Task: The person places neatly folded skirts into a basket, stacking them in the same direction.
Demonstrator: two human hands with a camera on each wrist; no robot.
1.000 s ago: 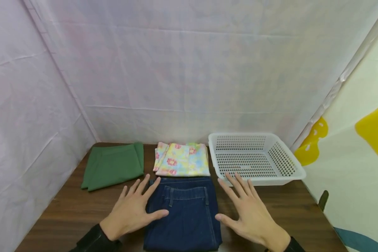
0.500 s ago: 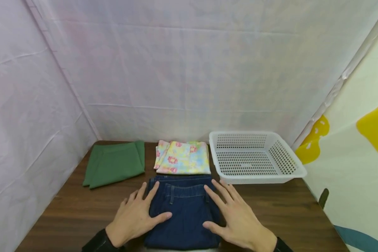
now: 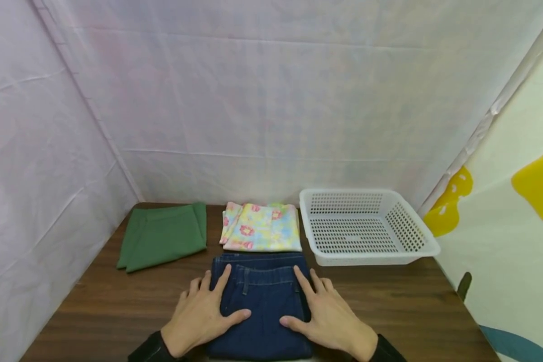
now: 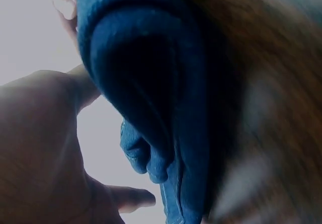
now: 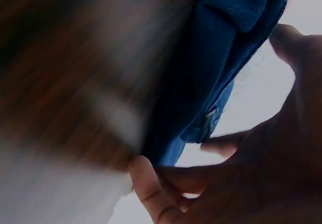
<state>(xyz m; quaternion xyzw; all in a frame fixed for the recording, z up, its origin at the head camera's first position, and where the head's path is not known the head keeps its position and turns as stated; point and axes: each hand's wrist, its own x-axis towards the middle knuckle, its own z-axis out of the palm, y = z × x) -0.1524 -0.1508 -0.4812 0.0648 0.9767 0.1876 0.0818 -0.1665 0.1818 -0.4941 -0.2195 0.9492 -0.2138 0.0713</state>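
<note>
In the head view a pair of folded dark blue jeans [image 3: 267, 327] lies flat on the table, waistband edge away from me. My left hand [image 3: 199, 314] is at its left side, fingers spread, with index finger and thumb over the denim. At the right side my right hand [image 3: 328, 317] lies in much the same way, thumb and index pointing inward over the cloth. Both wrist views show the jeans' thick folded layers [image 4: 193, 133] from the side. There the right hand's fingers [image 5: 146, 181] reach along the denim edge. Neither hand plainly grips.
Behind the jeans lies a folded floral cloth [image 3: 262, 229]. A folded green cloth [image 3: 165, 236] is at the back left of the brown wooden table [image 3: 104, 301]. A white perforated basket [image 3: 375, 260] stands at the back right. White fabric walls [image 3: 262, 110] close off the back.
Both hands have moved inward onto the jeans' sides, the right one farther, coming from beside the basket's front edge. The cloths and basket stay in place.
</note>
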